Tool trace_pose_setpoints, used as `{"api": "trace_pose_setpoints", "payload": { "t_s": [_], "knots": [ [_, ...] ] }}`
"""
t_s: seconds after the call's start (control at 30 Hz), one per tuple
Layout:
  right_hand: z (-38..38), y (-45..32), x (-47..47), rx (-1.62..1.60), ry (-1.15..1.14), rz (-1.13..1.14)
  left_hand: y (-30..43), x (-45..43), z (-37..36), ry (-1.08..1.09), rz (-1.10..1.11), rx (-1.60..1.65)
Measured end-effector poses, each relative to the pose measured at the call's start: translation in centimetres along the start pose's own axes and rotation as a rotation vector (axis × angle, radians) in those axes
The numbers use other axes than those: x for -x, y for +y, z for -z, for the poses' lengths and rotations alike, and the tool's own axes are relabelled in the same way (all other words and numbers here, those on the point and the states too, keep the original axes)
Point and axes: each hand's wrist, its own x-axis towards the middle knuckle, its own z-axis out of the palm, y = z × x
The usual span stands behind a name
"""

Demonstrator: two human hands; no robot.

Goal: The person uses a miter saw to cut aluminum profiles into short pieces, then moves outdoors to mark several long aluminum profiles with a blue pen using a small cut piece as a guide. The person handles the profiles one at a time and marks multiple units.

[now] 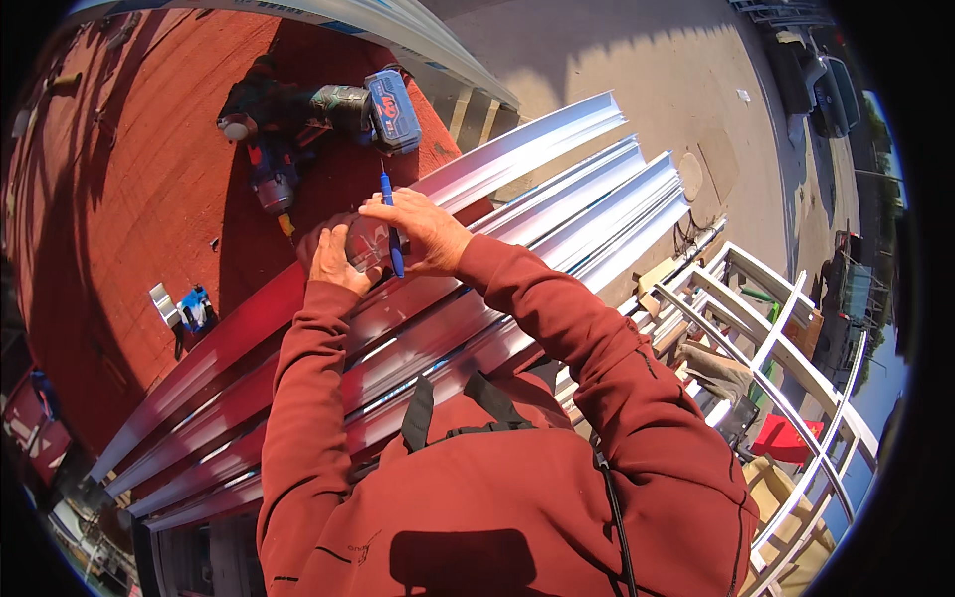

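My left hand (337, 257) has its thumb and fingers around a small clear object (367, 240), perhaps plastic, with reddish tones showing in it. My right hand (427, 230) grips a blue pen (396, 250) between thumb and fingers, its thin tip pointing away from me, against the right side of the clear object. Under both hands lie several long, shiny metal profiles (448, 328), side by side and slanting across the view. Beyond my hands, a cordless power tool with a blue battery pack (395, 112) lies on the red surface (179, 216).
A second power tool (274, 183) lies near the first, its bit towards my left hand. A blue and silver clamp-like item (195, 307) rests at left. White metal frames (783, 351) and piled materials stand at right. More long profiles (418, 33) cross the top.
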Motion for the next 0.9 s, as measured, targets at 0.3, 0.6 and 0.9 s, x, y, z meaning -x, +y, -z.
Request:
{"api": "trace_pose_setpoints", "payload": {
  "t_s": [0.3, 0.6, 0.9],
  "knots": [
    [2.9, -0.8, 6.6, -0.269, 0.507, -0.475, 1.8, 0.1, 1.2, -0.097, 0.113, 0.051],
    [2.3, -1.1, 7.5, -0.261, 0.5, -0.49, 1.9, 0.2, 1.2, -0.05, 0.065, 0.022],
    [0.7, -1.2, 6.3, -0.372, 0.437, -0.478, 1.3, 0.2, 0.6, 0.013, 0.008, 0.02]
  ]
}}
